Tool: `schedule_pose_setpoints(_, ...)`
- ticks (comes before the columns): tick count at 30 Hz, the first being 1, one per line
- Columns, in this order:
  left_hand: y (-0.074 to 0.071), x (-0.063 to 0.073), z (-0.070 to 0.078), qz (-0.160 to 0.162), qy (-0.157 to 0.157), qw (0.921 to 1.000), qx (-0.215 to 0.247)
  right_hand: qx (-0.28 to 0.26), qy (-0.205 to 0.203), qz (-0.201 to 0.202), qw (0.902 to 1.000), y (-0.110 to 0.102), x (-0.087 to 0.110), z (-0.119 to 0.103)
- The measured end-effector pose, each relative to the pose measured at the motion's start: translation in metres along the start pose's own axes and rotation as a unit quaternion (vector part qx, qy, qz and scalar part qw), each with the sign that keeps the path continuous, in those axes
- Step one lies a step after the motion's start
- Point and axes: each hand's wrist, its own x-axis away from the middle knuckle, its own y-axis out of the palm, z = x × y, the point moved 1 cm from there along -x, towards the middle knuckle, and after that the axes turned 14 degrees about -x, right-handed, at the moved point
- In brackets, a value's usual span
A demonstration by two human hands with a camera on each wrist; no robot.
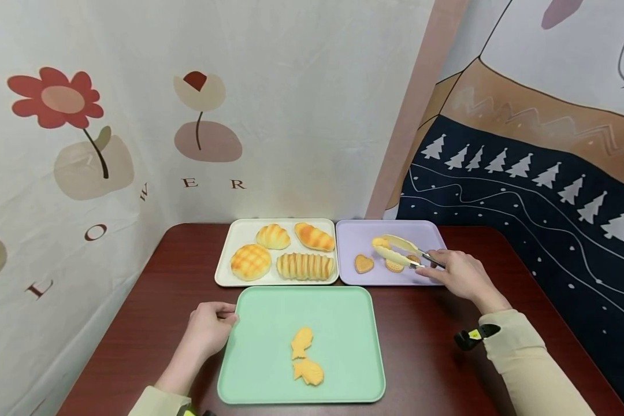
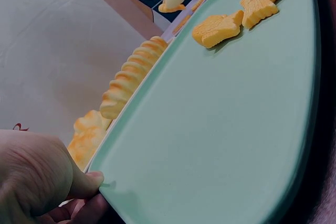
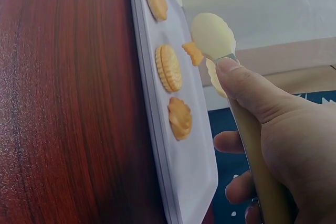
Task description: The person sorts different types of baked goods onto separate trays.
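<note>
My right hand [image 1: 463, 274] grips a pair of tongs [image 1: 395, 256] with cream-coloured tips above the purple tray [image 1: 353, 234]. A fish-shaped cookie [image 3: 193, 53] sits between the tips, largely covered by one of them in the right wrist view. Below the tongs lie a heart-shaped cookie [image 1: 364, 264], a round sandwich cookie [image 3: 168, 68] and a shell-like cookie [image 3: 180, 119]. With thumb on top, my left hand [image 1: 210, 326] pinches the left rim of the green tray [image 1: 260, 312]. Two fish-shaped cookies [image 1: 302, 341] [image 1: 309, 371] lie on that tray, one behind the other.
A cream tray [image 1: 223, 271] holding several breads stands behind the green tray, side by side with the purple one. All rest on a dark red wooden table [image 1: 421, 358]. Printed cloth [image 1: 301, 115] hangs directly behind the table's back edge.
</note>
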Motion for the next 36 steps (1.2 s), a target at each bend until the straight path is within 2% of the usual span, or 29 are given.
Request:
schedule_pose_setpoints(14,0.001,0.000,0.001,0.006,0.009,0.9999,0.003,-0.002,0.020,-0.010,0.9997,0.003,-0.012,0.009)
schedule_pose_setpoints(23,0.001,0.000,0.001,0.000,0.004,1.0000,0.005,-0.007,0.014,-0.013,0.9998,0.004,-0.017,0.009)
schedule_pose_setpoints(36,0.001,-0.001,0.000,-0.001,0.002,1.0000,0.007,-0.033,0.026,-0.011,0.9990,0.007,-0.019,0.004)
